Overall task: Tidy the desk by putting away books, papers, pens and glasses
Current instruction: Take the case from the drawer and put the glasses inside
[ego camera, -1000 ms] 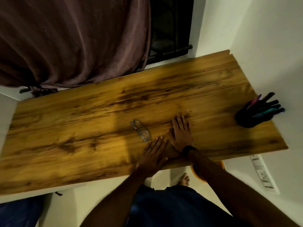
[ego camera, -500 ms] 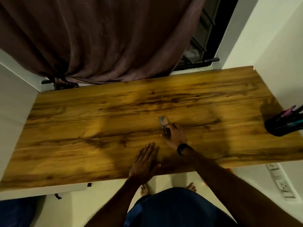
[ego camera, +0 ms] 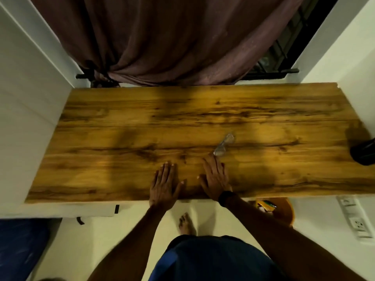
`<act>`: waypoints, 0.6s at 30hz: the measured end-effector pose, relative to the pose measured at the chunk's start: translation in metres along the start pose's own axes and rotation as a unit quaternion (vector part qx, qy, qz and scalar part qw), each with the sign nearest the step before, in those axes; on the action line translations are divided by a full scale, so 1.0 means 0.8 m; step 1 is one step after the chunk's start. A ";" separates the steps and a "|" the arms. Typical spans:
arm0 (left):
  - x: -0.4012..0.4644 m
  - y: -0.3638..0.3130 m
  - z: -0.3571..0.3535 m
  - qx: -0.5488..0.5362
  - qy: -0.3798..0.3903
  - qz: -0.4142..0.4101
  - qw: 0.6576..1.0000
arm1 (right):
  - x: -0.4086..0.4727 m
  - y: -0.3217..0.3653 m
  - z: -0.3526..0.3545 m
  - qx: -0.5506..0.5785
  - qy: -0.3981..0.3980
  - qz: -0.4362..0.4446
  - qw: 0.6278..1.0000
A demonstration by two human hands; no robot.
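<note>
Two flat hands (ego camera: 189,181), one glasses (ego camera: 223,145), perhaps one pen holder (ego camera: 364,152).

Dark cylindrical holder (ego camera: 364,152) at the right end of the wooden counter (ego camera: 121,159): we see it cut by the picture's edge, its contents out of view.

Clear-framed glasses (ego camera: 223,145): blurred; we cannot tell how their arms lie.

Orange round bin (ego camera: 284,209): mostly hidden beneath the counter; its yellow contents are unidentifiable to us.

Brown curtain (ego camera: 172,37): covers most of the window.
</note>
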State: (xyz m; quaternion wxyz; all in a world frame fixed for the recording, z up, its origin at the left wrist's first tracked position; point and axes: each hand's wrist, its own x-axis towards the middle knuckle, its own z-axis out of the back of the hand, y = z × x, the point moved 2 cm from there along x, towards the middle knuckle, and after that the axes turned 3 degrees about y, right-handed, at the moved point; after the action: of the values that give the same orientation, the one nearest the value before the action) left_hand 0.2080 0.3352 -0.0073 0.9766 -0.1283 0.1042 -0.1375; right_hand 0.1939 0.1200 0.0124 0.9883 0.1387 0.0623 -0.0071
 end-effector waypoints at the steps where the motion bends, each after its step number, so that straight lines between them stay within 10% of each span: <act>1: -0.013 0.009 -0.001 -0.003 -0.006 0.015 1.000 | -0.005 0.007 -0.005 -0.008 0.007 0.016 1.000; 11: -0.155 0.056 -0.012 -0.004 -0.016 0.098 0.995 | -0.049 0.062 -0.058 -0.022 0.039 0.048 0.998; 18: -0.208 0.110 -0.038 -0.220 0.023 0.267 0.938 | -0.103 0.104 -0.085 -0.033 0.050 0.084 0.995</act>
State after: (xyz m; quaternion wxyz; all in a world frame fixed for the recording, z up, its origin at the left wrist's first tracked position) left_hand 0.0652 0.4592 -0.0323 0.9222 -0.3042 0.1843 0.1519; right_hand 0.1067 0.2184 -0.0192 0.9851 0.1110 0.1001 0.0846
